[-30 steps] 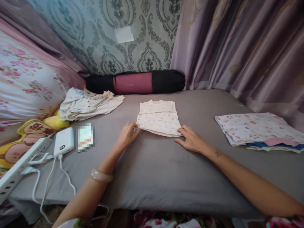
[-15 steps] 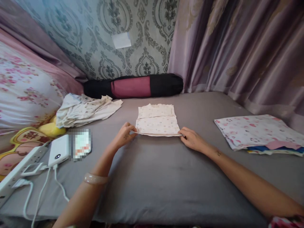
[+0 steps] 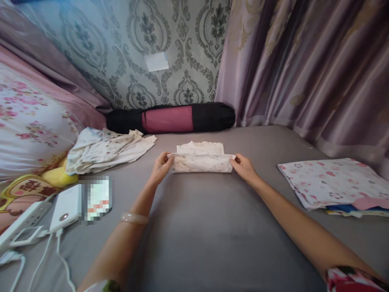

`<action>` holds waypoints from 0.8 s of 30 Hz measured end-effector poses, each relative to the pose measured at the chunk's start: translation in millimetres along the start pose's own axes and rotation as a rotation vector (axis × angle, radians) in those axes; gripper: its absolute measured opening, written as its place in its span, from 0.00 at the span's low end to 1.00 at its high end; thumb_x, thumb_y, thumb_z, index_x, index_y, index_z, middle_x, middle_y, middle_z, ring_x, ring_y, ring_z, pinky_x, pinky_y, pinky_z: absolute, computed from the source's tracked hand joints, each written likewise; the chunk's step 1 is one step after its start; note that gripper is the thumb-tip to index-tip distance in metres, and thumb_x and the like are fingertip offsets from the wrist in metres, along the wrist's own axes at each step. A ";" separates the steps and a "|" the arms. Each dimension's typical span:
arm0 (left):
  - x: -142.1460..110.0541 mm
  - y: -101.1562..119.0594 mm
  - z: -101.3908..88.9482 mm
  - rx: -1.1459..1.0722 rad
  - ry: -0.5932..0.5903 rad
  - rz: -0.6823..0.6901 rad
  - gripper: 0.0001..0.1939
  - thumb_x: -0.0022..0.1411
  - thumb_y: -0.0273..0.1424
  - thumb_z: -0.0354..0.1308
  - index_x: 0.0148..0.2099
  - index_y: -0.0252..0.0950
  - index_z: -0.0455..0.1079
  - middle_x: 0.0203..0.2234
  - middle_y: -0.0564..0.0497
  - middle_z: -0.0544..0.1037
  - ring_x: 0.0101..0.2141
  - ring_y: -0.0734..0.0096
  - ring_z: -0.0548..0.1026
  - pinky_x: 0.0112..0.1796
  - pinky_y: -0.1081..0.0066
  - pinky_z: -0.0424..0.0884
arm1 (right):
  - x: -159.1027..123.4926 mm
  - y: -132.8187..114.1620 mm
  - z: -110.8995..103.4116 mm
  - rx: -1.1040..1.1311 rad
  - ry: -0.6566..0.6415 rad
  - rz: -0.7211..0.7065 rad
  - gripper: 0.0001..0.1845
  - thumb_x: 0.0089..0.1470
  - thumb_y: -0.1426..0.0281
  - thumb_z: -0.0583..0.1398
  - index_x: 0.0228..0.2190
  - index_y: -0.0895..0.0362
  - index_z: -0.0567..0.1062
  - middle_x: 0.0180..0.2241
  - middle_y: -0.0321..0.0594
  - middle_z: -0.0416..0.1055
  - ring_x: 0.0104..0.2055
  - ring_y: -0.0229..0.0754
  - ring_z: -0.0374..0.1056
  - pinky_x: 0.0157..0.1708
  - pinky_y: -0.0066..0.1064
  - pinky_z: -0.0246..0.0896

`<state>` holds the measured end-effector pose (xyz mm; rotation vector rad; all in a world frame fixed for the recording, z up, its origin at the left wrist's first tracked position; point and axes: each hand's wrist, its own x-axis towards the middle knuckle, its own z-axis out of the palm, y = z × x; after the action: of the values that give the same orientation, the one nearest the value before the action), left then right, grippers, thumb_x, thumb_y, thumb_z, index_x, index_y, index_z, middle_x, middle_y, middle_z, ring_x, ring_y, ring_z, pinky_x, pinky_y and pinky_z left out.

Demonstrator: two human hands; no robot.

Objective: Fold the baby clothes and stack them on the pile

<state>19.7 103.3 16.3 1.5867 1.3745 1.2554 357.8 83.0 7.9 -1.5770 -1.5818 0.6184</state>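
Observation:
A small cream garment (image 3: 202, 163) with a faint print lies partly folded on the grey bed sheet (image 3: 212, 231). My left hand (image 3: 161, 167) pinches its left corner, and my right hand (image 3: 243, 167) pinches the right corner. Between them the near edge is lifted and stretched straight. Behind that raised edge, the far part of the garment lies flat with an uneven, gathered-looking end. I cannot tell from its folded shape which kind of garment it is.
Crumpled cream clothes (image 3: 109, 150) lie at the left, a folded printed stack (image 3: 331, 178) at the right. A black and maroon roll bag (image 3: 170, 118) lies along the wall. Near left are a power bank (image 3: 65, 207), a power strip (image 3: 27, 223), cables and a blurred-out item.
Both hands have raised the garment's near edge and brought it up and away from me over the rest. The whole view has shifted slightly.

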 end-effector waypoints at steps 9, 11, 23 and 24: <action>42.5 -20.2 43.5 0.354 0.253 0.026 0.11 0.65 0.34 0.45 0.45 0.37 0.65 0.28 0.52 0.72 0.32 0.68 0.71 0.35 0.71 0.66 | 43.5 -12.2 33.0 -0.328 0.113 0.183 0.18 0.63 0.67 0.48 0.47 0.61 0.70 0.43 0.52 0.75 0.46 0.49 0.71 0.42 0.33 0.62; 48.1 -23.8 48.5 0.409 0.258 0.017 0.13 0.66 0.34 0.43 0.48 0.38 0.65 0.31 0.50 0.74 0.34 0.65 0.73 0.36 0.69 0.66 | 48.9 -14.2 36.9 -0.393 0.102 0.187 0.19 0.64 0.66 0.46 0.50 0.60 0.68 0.42 0.52 0.75 0.45 0.50 0.71 0.42 0.33 0.62; 73.8 -29.0 54.4 0.673 0.199 0.037 0.17 0.70 0.34 0.37 0.50 0.37 0.64 0.41 0.40 0.76 0.42 0.58 0.75 0.39 0.65 0.66 | 78.1 -23.9 42.8 -0.703 0.050 0.151 0.25 0.67 0.59 0.42 0.49 0.60 0.69 0.41 0.56 0.75 0.46 0.53 0.72 0.44 0.40 0.61; 76.1 -29.9 54.5 0.675 0.198 0.043 0.17 0.70 0.34 0.37 0.50 0.38 0.65 0.40 0.40 0.76 0.41 0.58 0.75 0.39 0.65 0.66 | 80.1 -24.1 43.3 -0.709 0.049 0.155 0.25 0.67 0.59 0.42 0.49 0.61 0.69 0.41 0.57 0.75 0.46 0.53 0.72 0.45 0.40 0.61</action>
<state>60.2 188.8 -10.4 1.9687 2.0491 1.0452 316.8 167.0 18.7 -2.2206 -1.7550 0.0767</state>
